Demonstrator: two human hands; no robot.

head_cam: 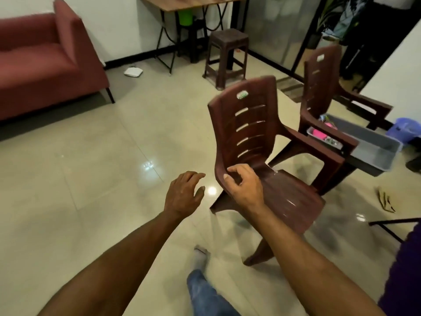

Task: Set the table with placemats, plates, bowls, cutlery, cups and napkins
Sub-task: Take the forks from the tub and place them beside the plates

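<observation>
Both arms are stretched forward.
The right hand (245, 187) is curled in a grip; the left hand (183, 192) is held spread, palm down.

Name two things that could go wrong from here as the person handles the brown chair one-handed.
1. Only the right hand grips the near chair, at its back edge; the chair looks tilted, so it could twist or slip. The left hand hovers open, apart from it.
2. The second chair and grey tub stand close behind; swinging the chair might knock them.

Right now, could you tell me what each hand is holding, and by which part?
The right hand grips the nearer brown plastic chair by the side edge where backrest meets seat. The left hand holds nothing, fingers loosely spread.
</observation>
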